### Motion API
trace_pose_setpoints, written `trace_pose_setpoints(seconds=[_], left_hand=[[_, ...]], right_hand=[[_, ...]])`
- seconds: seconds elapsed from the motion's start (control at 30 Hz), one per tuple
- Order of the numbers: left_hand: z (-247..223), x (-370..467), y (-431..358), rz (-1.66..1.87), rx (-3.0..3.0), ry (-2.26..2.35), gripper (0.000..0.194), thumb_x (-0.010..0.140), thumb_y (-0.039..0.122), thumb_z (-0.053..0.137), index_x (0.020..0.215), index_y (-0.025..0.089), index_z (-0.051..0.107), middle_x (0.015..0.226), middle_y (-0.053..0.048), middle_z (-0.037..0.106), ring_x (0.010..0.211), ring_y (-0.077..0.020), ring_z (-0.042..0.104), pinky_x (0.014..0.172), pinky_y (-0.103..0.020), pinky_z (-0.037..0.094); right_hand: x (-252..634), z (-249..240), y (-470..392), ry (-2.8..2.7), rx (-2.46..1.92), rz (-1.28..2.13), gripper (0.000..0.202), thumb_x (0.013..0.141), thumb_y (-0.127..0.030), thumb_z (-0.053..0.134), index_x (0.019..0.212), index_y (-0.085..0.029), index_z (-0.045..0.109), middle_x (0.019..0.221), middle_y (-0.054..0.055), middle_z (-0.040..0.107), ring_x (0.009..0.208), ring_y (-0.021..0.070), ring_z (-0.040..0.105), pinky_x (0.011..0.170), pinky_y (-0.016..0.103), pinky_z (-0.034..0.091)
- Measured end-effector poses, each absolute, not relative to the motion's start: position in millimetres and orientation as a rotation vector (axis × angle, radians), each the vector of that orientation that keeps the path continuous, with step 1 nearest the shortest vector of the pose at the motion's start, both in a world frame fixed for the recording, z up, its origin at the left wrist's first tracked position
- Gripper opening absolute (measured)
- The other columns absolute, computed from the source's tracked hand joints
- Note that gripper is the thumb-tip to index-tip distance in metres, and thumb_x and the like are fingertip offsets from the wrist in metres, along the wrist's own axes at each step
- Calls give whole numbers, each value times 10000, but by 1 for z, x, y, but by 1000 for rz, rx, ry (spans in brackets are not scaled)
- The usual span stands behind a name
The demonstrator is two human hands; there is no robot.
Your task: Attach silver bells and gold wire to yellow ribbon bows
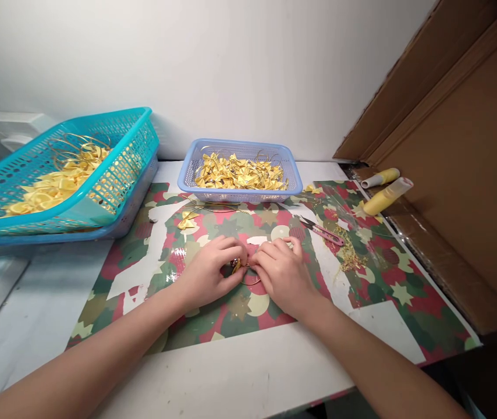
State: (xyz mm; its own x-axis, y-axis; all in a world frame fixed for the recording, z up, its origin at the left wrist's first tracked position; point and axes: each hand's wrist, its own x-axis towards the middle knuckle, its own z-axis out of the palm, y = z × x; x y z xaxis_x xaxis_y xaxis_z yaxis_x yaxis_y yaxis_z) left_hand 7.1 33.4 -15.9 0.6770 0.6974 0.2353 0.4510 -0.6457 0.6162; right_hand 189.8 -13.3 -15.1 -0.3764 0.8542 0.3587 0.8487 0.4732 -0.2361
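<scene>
My left hand [213,265] is closed, its thumb and fingers pinching a small gold ribbon bow [237,266] that is mostly hidden behind them. A thin gold cord [252,283] loops out below the fingertips. Close beside it, my right hand [281,270] is also closed, with its fingertips pressed together on the cord. Both hands meet low over the patterned sheet [231,320]. A loose yellow bow [187,220] lies beyond my left hand, near some straight gold cords [220,206]. Pink-handled thread snips [325,231] lie beyond my right hand.
A blue basket [240,196] of yellow bows stands at the back. On the left, a teal basket [132,145] holds more bows and gold loops. Cord scraps [351,256] lie right of the snips. Two yellow-wound spools [388,195] sit by the cardboard wall [458,145].
</scene>
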Motion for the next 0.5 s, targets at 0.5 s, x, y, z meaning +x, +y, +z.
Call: trace_pose_setpoints(seconds=[0.5], left_hand=[[-15,3,40,603,2528,878,165,837,206,543,793,212,702,868,-51,691,777,-183,556,707,-319,444]], right_hand=[[192,-9,-14,-2396,-1522,-14,202,927,-101,432,787,-176,557,785,30,623,749,176,492,826,365,250]])
